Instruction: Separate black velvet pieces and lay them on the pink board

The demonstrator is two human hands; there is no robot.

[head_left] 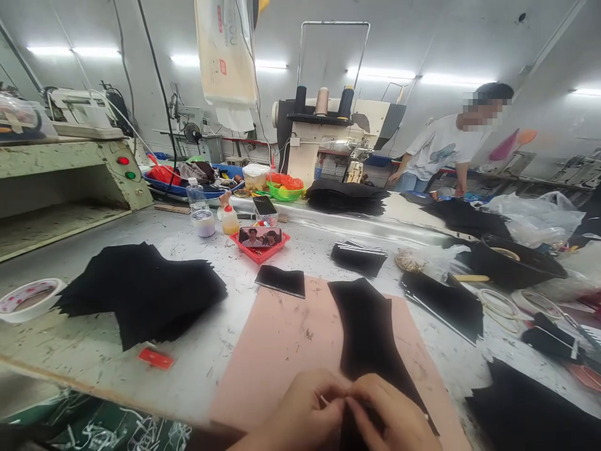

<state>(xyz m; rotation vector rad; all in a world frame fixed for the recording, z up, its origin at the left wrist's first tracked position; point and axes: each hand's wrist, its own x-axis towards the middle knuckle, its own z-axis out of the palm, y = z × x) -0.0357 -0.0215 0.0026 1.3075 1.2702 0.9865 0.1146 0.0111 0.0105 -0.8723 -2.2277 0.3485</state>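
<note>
A black cut fabric piece (369, 326) lies lengthwise on a pink board (282, 338) in front of me. Over its near end, my left hand (307, 404) and my right hand (392, 407) meet, fingertips touching. Both are closed in a pinch. A thin pale sliver shows between the left thumb and finger, but what the fingertips hold is too small and covered to name. Part of the black piece passes beneath the hands. A smaller black fabric piece (282, 281) rests at the board's far edge.
Black fabric stacks lie at the left (145, 288), right (444, 307) and near right (535, 407). A tape roll (30, 299) sits far left, near a red tag (156, 357). A phone (260, 237) stands in a red basket (260, 255). Beyond is a sewing machine (328, 125); a person (441, 147) stands behind.
</note>
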